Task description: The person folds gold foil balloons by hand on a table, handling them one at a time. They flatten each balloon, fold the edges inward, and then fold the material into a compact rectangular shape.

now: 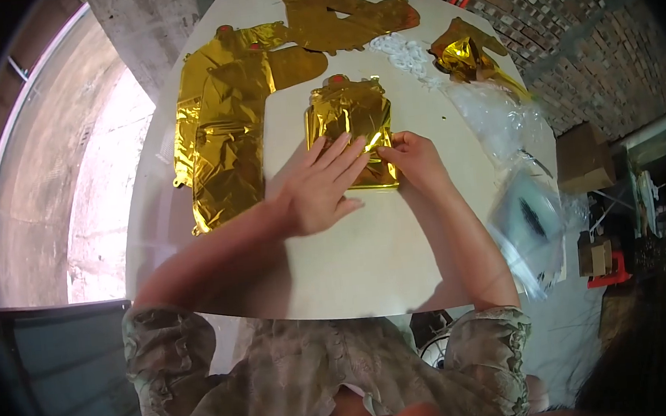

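A folded gold foil piece (350,108) with a red spot at its top edge lies on the pale table (353,262). My left hand (323,185) rests flat on its lower left part, fingers spread. At the foil's right edge, my right hand (418,161) pinches the border between thumb and fingers. To the left lies a larger stack of shiny gold foil (224,138), wrinkled and partly overlapping other pieces. More gold foil (340,19), duller in tone, is spread at the table's far side.
Small white pieces (403,55) lie in a pile at the back right, near crumpled gold foil (462,58). Clear plastic bags (528,222) cover the right edge. A cardboard box (584,158) and a red object (612,271) stand beyond it.
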A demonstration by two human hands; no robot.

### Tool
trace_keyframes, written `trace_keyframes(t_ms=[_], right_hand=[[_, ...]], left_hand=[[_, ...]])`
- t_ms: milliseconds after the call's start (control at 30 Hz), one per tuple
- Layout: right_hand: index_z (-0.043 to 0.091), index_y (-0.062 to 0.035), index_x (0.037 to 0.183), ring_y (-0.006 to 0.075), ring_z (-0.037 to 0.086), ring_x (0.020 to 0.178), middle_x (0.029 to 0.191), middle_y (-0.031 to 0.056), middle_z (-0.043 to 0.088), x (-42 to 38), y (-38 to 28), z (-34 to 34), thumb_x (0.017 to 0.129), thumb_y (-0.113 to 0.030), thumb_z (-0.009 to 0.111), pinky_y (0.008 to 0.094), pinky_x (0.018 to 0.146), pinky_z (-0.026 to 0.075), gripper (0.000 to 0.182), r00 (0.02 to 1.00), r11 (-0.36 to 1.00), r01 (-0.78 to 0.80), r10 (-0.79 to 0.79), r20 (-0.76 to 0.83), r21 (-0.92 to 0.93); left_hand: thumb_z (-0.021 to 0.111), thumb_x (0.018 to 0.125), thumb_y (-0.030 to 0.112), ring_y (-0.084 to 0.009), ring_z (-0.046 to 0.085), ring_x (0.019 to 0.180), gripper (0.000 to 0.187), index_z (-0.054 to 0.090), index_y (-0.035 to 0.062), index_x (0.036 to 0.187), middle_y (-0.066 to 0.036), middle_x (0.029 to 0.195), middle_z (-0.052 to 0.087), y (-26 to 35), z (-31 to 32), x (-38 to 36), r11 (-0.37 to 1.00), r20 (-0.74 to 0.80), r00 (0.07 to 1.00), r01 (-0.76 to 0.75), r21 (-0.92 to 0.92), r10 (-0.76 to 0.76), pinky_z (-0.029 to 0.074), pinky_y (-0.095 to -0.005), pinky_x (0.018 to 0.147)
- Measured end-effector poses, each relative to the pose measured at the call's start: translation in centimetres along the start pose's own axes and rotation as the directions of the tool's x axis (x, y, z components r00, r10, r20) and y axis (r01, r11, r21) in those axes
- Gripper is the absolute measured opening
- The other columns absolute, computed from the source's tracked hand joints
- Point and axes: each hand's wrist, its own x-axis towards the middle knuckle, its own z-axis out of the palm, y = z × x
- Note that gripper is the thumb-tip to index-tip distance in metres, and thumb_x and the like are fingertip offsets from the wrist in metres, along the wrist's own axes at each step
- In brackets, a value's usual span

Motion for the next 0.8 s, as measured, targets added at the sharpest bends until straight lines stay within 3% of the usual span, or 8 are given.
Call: trace_keyframes(t_ms=[133,233,333,400,467,567,667,800], right_hand=[[0.067,0.0034,0.110,0.0082,0.062,0.074,0.087,0.0049,0.070,0.2,-0.6,-0.2,0.090,-0.018,0.073,0.0229,0.068,0.049,0.030,0.998,0.979,0.043,-0.049,0.026,0.197],[0.065,0.0027,0.114,0.0103,0.064,0.075,0.091,0.0060,0.071,0.7,-2.2,-0.4,0.090,-0.019,0.074,0.0243,0.069,0.052,0.034,0.993,0.980,-0.115,0.112,0.027,0.163],[0.062,0.0023,0.120,0.0135,0.067,0.078,0.096,0.0077,0.071,1.6,-1.9,0.2,0.091,-0.019,0.074,0.0268,0.071,0.055,0.038,0.997,0.940,-0.040,0.058,-0.043,0.340],[0.059,0.0019,0.125,0.0158,0.069,0.085,0.101,0.0093,0.071,3.2,-0.3,0.4,0.091,-0.017,0.073,0.0280,0.076,0.056,0.041,0.998,0.910,-0.012,-0.015,0.063,0.415],[0.059,0.0012,0.124,0.0153,0.068,0.092,0.105,0.0089,0.071,3.9,-0.5,0.1,0.094,-0.013,0.068,0.0294,0.080,0.056,0.034,0.992,0.861,-0.040,-0.024,0.120,0.507],[0.060,-0.0010,0.126,0.0129,0.066,0.098,0.109,0.0060,0.070,3.4,-1.9,-0.6,0.097,-0.006,0.062,0.0297,0.085,0.055,0.030,0.945,0.777,-0.248,0.064,0.320,0.578],[0.059,-0.0014,0.128,0.0130,0.066,0.098,0.110,0.0057,0.070,2.9,-1.1,0.0,0.096,-0.005,0.062,0.0292,0.086,0.054,0.032,0.964,0.831,-0.077,-0.079,0.254,0.552],[0.055,-0.0005,0.132,0.0133,0.066,0.098,0.113,0.0059,0.069,2.1,-1.3,0.0,0.096,-0.003,0.061,0.0290,0.087,0.054,0.037,0.963,0.789,-0.049,-0.125,0.239,0.612]], left_hand=[[0.041,0.102,0.050,-0.0343,0.016,0.151,0.070,0.029,0.0033,0.153,-0.017,0.162,0.023,-1.9,1.3,1.8,0.996,0.120,0.989,0.077,0.045,-0.082,0.014,-0.0508,0.122],[0.038,0.102,0.054,-0.0345,0.015,0.151,0.073,0.027,0.0030,0.154,-0.018,0.161,0.023,-1.7,2.0,1.8,0.992,0.148,0.982,0.115,0.048,-0.121,0.013,-0.0508,0.122],[0.040,0.101,0.055,-0.0344,0.012,0.152,0.075,0.025,0.0032,0.155,-0.018,0.162,0.020,-1.6,1.8,1.6,0.991,0.127,0.982,0.136,0.016,-0.137,0.011,-0.0504,0.123],[0.040,0.101,0.055,-0.0345,0.010,0.152,0.076,0.024,0.0033,0.155,-0.018,0.163,0.018,-1.6,1.8,1.6,0.991,0.120,0.983,0.135,0.019,-0.136,0.011,-0.0504,0.123],[0.041,0.101,0.056,-0.0345,0.009,0.153,0.078,0.023,0.0034,0.156,-0.019,0.163,0.016,-1.5,1.8,1.6,0.991,0.111,0.985,0.130,0.021,-0.132,0.010,-0.0504,0.123],[0.041,0.101,0.055,-0.0348,0.008,0.153,0.078,0.022,0.0033,0.156,-0.019,0.164,0.014,-1.5,1.7,1.5,0.990,0.104,0.985,0.142,-0.007,-0.140,0.009,-0.0505,0.123],[0.042,0.100,0.055,-0.0354,0.009,0.152,0.080,0.021,0.0019,0.156,-0.020,0.164,0.014,-1.8,1.3,1.7,0.991,0.052,0.990,0.132,0.005,-0.132,0.010,-0.0509,0.123],[0.051,0.098,0.048,-0.0360,0.017,0.151,0.065,0.041,0.0081,0.149,-0.018,0.162,0.022,-4.9,-1.2,6.0,0.991,-0.098,0.992,0.073,-0.115,-0.085,0.013,-0.0510,0.122]])
